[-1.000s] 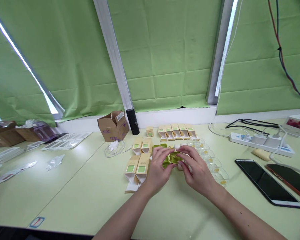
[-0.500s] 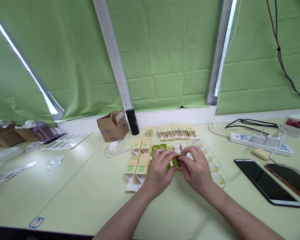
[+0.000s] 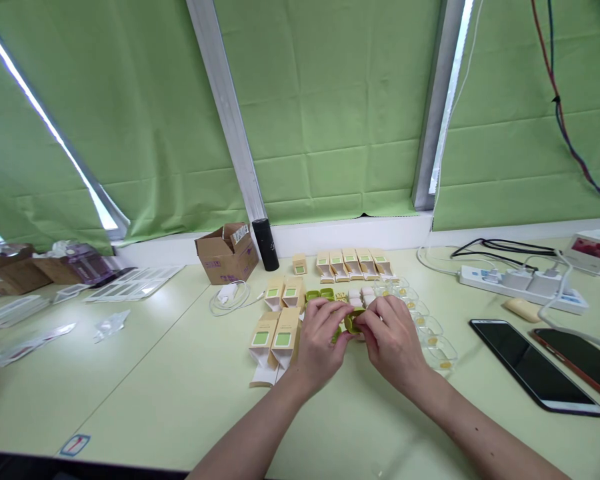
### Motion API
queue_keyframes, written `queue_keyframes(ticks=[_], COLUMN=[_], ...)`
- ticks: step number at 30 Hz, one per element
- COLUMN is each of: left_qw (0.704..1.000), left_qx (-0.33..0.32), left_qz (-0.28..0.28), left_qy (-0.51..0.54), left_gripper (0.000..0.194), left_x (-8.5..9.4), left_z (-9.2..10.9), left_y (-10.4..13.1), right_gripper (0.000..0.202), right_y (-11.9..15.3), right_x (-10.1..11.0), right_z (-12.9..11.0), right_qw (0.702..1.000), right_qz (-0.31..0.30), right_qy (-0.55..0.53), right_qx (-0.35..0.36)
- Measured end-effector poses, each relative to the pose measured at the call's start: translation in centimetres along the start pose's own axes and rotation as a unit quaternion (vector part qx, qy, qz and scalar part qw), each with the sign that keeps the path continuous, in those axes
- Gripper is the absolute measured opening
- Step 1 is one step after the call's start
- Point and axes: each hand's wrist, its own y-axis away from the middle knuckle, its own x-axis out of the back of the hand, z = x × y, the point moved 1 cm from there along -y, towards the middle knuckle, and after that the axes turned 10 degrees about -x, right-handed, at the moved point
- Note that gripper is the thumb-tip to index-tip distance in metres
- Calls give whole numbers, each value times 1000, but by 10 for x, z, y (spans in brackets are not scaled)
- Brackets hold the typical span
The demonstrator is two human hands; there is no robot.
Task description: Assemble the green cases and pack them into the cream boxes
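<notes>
Between my two hands is a small green square cup (image 3: pixel 352 321), held just above the table. My left hand (image 3: pixel 323 337) pinches it from the left. My right hand (image 3: pixel 391 337) is closed at its right side, with fingertips at the opening; whether they hold a further small part is hidden. More green cups (image 3: pixel 326 293) stand in rows behind my left hand. Small yellow pieces (image 3: pixel 341 296) and white blocks (image 3: pixel 354 294) lie beyond the fingers, partly covered. Clear plastic covers (image 3: pixel 439 352) with yellow spots line up right of my right hand.
Cream cartons with green windows (image 3: pixel 272 339) stand left of my hands, with another row of cartons (image 3: pixel 350 261) behind. A cardboard box (image 3: pixel 227 257) and black cylinder (image 3: pixel 265 245) stand farther back. At right are a phone (image 3: pixel 535 363), a second phone (image 3: pixel 585 363) and a power strip (image 3: pixel 523 288).
My right fingers have shifted slightly at the green cup, so more of its opening shows. My left hand keeps nearly the same hold, and the things on the table stay put.
</notes>
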Motion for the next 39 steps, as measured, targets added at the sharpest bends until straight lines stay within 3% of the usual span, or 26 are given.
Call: queue_keyframes(ticks=[39], left_qw=[999], left_qx=[47], left_qz=[3], left_qy=[-18], left_gripper=[41], left_x=[-4], left_z=[-7], left_y=[6], right_gripper=[21], right_y=[2], right_x=[0], right_z=[-3], right_qw=[999], right_qz=[3], right_qy=[37], right_qx=[16])
